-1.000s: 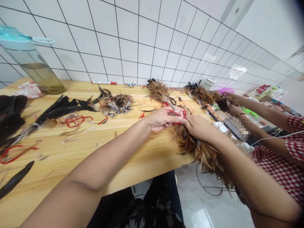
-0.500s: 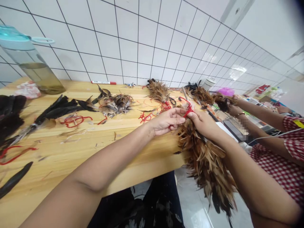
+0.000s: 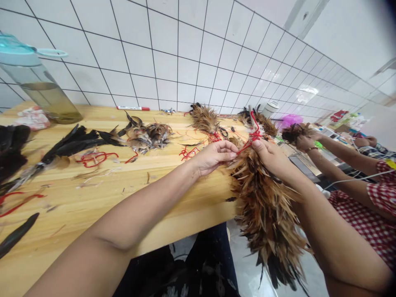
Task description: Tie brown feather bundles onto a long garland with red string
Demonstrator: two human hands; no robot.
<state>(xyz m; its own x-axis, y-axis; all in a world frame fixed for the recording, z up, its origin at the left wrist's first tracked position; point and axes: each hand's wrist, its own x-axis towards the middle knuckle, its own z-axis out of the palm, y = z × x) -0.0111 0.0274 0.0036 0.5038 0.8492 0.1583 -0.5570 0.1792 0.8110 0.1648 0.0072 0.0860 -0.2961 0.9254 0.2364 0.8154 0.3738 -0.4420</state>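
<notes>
My right hand (image 3: 272, 154) is closed around the upper end of a brown feather duster (image 3: 266, 206), whose feathers hang down past the table edge and end in dark tips. Red yarn (image 3: 255, 131) is wound about the duster's pale top, just above my right thumb. My left hand (image 3: 216, 157) pinches a taut strand of this yarn, a little left of the winding. Behind my hands, another bundle of brown feathers (image 3: 204, 119) lies on the wooden table (image 3: 173, 198), with red yarn at its base.
Black feathers (image 3: 69, 146), a mixed feather bundle (image 3: 150, 138) and loose red yarn (image 3: 97, 159) lie on the left. A water bottle (image 3: 46, 86) and a red marker (image 3: 133, 108) are near the tiled wall. At right, a co-worker's hands (image 3: 305, 142) hold brown feathers.
The duster has turned in my right hand, and its yarn-wound top shows more above the thumb. My left hand has drawn slightly away, with the strand now stretched between the hands.
</notes>
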